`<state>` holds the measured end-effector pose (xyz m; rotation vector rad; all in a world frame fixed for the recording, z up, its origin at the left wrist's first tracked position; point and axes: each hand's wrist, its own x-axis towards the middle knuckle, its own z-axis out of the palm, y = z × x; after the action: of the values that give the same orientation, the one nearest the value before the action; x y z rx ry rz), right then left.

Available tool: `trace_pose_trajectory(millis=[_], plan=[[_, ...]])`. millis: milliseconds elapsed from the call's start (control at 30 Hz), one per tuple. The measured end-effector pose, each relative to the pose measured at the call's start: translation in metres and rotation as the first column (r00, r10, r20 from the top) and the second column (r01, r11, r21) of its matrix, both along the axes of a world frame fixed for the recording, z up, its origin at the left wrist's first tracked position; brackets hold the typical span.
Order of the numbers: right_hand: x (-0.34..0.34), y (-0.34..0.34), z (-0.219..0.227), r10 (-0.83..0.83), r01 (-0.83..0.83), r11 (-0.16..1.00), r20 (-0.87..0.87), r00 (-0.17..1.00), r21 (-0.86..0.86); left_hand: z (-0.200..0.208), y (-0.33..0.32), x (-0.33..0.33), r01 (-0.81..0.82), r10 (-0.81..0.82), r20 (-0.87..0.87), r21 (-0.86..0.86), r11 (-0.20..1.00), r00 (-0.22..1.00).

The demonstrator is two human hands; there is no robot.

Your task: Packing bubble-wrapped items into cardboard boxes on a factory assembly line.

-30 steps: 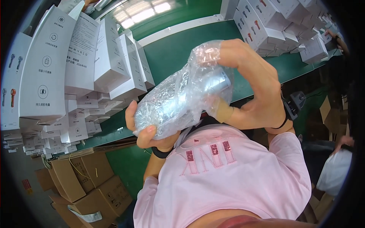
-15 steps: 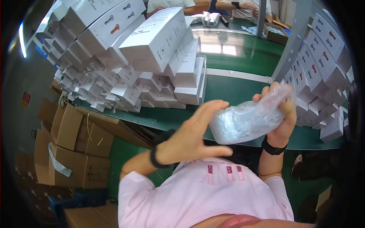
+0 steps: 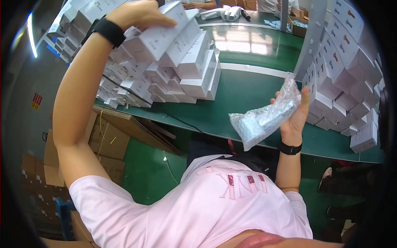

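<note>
A green table (image 3: pixel 244 93) bears a stack of white boxes (image 3: pixel 155 41) at eleven o'clock and another stack (image 3: pixel 343 70) at two.

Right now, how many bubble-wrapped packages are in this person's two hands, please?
1. The bubble-wrapped package is held in the right hand. None shows in the left hand, which is at the white boxes; its fingertips are partly out of sight.
</note>
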<state>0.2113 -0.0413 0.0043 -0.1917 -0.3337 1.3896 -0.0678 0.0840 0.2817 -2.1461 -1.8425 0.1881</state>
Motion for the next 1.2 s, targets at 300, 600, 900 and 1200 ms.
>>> trace_pose_trajectory(millis=[300, 600, 900, 1200], plan=[[0.042, -0.058, -0.018, -0.294, 0.328, 0.944, 0.392, 0.872, -0.021, -0.036, -0.082, 0.048, 0.678, -0.721, 0.166, 0.255, 0.690, 0.672], [0.057, -0.080, -0.045, -0.275, 0.324, 0.938, 0.308, 0.911, -0.119, -0.185, -0.042, 0.181, 0.917, -0.724, -0.571, 0.160, 0.365, 0.387], [0.062, -0.077, -0.023, -0.351, 0.374, 0.927, 0.276, 0.895, -0.032, -0.151, -0.045, 0.160, 0.870, -0.749, -0.467, 0.389, 0.301, 0.469], [0.120, -0.135, 0.066, -0.287, -0.155, 0.667, 0.444, 0.849, 0.728, -0.266, -0.083, 0.106, 0.603, -0.641, 0.744, 0.428, 0.674, 0.189]])
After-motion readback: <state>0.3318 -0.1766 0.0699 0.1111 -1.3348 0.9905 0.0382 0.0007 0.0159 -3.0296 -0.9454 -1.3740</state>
